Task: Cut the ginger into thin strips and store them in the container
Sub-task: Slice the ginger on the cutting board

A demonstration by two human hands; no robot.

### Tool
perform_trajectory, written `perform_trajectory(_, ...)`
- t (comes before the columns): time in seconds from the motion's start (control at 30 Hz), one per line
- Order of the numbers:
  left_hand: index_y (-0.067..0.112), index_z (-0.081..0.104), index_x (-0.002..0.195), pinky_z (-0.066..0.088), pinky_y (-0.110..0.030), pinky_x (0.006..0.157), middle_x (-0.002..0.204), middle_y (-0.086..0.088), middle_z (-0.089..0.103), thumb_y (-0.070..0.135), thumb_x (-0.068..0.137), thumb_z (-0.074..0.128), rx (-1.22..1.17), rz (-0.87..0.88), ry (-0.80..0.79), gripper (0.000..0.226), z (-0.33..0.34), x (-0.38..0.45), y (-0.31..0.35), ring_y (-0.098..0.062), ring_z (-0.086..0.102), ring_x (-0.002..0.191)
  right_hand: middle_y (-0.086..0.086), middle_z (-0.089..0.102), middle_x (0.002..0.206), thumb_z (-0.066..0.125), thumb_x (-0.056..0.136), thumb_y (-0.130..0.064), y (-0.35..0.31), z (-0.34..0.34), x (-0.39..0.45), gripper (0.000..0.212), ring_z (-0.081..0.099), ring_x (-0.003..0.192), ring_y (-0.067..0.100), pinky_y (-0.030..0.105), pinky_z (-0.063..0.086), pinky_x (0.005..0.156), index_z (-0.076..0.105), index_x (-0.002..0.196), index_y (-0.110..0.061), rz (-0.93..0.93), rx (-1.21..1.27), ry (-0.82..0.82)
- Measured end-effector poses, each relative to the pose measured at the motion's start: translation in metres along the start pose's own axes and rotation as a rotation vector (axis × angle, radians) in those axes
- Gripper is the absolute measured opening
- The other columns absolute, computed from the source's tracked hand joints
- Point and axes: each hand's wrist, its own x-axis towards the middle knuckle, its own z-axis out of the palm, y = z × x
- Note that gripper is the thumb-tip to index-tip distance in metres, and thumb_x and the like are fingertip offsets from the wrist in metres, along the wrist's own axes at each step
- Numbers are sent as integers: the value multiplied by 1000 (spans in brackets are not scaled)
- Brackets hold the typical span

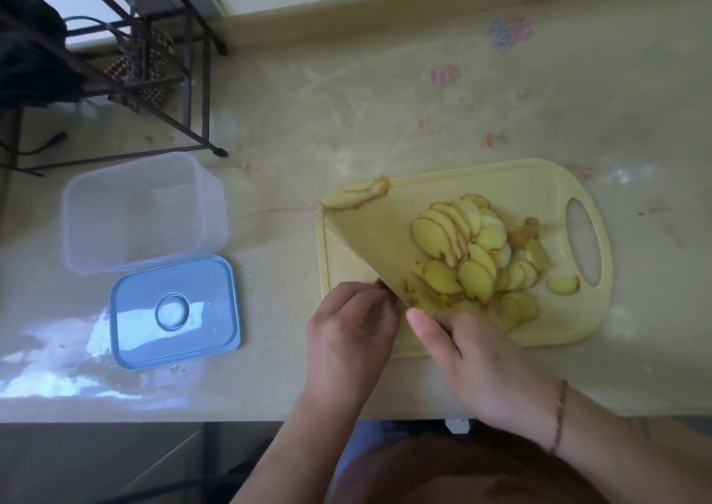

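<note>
Ginger slices [468, 251] lie fanned in an overlapping heap on the yellow cutting board [539, 180], just beyond the right hand [468, 365] and on its far right side. One single slice [563, 284] sits apart from the heap, near the board's oval handle hole, and a longer piece with skin [356, 196] rests on the board's far left corner, well beyond the left hand [348, 334].

The right hand is curled round the handle of a broad knife [370, 243], with its forefinger laid out along the blade's near end; the blade runs away from the hands toward the board's far left edge. The left hand sits just left of the blade with its fingers bent inward, fingertips close to the blade's near end. Whether they pinch a small piece of ginger there I cannot tell, as the knuckles hide it.

Well to the left of both hands, on the pale counter [385, 99], stands a clear plastic container [142, 210], uncovered, with its blue lid [175, 313] lying flat just on the near side of it. A dark metal rack [154, 60] stands beyond the container.
</note>
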Motion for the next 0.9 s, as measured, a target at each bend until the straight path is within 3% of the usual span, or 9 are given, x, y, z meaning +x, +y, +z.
perform_trajectory(0.23,9,79,81,52,-12,77,86,0,72,6,77,77,-28,-32,-37,5,-7,1,3,-8,67,78,-6,39,41,25,83,-70,9,-15,-11,61,40,43,9,27,35,52,34,54,-17,30,56,44)
perform_trajectory(0.33,9,78,79,52,-14,73,84,1,72,1,74,81,-17,-35,-42,10,-7,3,4,-9,67,75,-4,45,44,28,84,-72,10,-12,-22,63,44,46,9,28,35,54,37,53,-17,13,26,41)
perform_trajectory(0.5,11,78,76,51,-18,64,80,2,73,-7,67,84,21,-41,-63,20,-9,3,4,-14,67,69,-6,39,44,28,83,-72,3,-8,-31,61,39,46,12,25,31,51,31,54,-18,0,3,29)
perform_trajectory(0.67,12,78,74,45,-11,61,78,4,71,-5,67,86,29,-46,-85,20,-8,4,2,-11,63,66,-5,44,48,27,84,-73,7,-5,-33,64,41,49,15,30,33,54,34,55,-16,1,-30,50)
perform_trajectory(0.9,11,79,75,50,-18,64,78,2,71,-2,70,84,31,-32,-64,15,-7,2,2,-14,67,68,-6,41,47,17,79,-75,0,2,-4,63,40,50,8,27,33,54,39,57,-21,-5,-45,9)
